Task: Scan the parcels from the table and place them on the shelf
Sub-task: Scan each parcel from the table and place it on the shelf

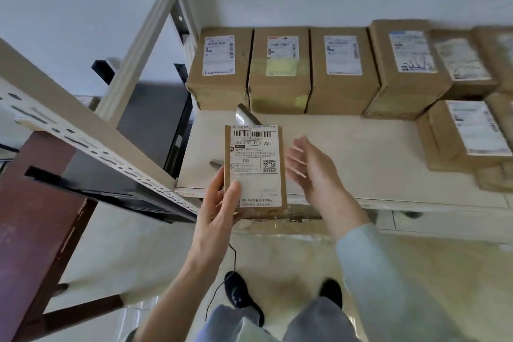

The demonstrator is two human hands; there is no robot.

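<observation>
The left hand (219,203) grips a small cardboard parcel (255,172) by its near left corner, thumb laid over the white shipping label (255,165) and fingers curled behind the left edge, holding it label-up above the near edge of the shelf (361,153). The label faces the camera, with a barcode across its far end and a small square code on its right side. The right hand (313,169) is released, palm turned toward the parcel and fingers spread and relaxed just to the right of it, not touching it. A grey scanner (245,116) shows just beyond the far edge of the parcel, mostly hidden behind it; what supports it cannot be told. A thin black cable (226,272) hangs down below the left hand toward the floor, near a dark shoe (241,294). On the pale shelf board, along the far side, stands a row of brown boxes (280,72), close together, each with a white label on top; more labelled boxes (466,133) lie at the right, blurred. A perforated metal upright (83,130) of the shelf frame crosses the left side, with a reddish-brown table (30,203) at the near left.
</observation>
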